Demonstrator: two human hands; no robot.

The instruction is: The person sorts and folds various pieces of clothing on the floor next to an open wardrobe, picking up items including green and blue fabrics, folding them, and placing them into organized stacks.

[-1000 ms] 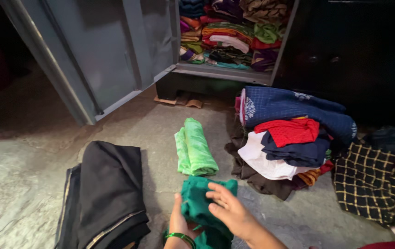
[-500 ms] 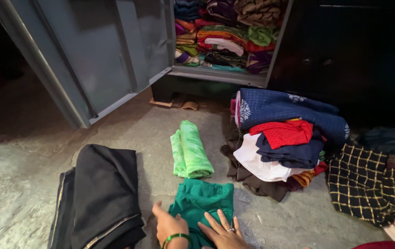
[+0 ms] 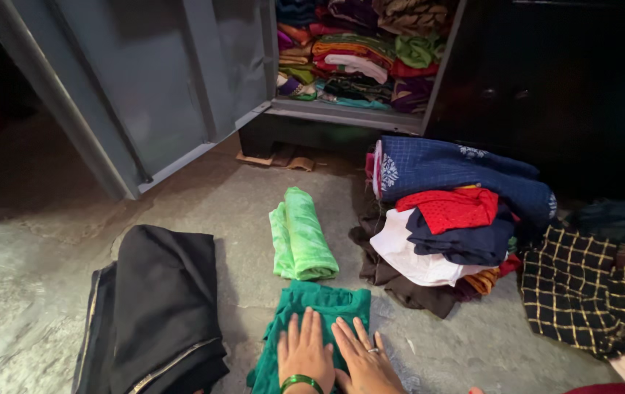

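Two flat, open hands, left hand [image 3: 303, 350] and right hand [image 3: 360, 355], are pressed on the dark green garment [image 3: 319, 310]; smoothing is judged underway, folding next, light green roll [image 3: 299, 233] at twelve o'clock.

Dim room; soft light falls on the stone floor [image 3: 254, 211] before the cupboard [image 3: 356, 58], fading to near black right of it and at far left. Shadows soft, focus sharp, edges slightly bowed.

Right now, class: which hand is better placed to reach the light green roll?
Probably the left hand: it lies on the green cloth almost straight below the light green roll; the right hand lies further aside.
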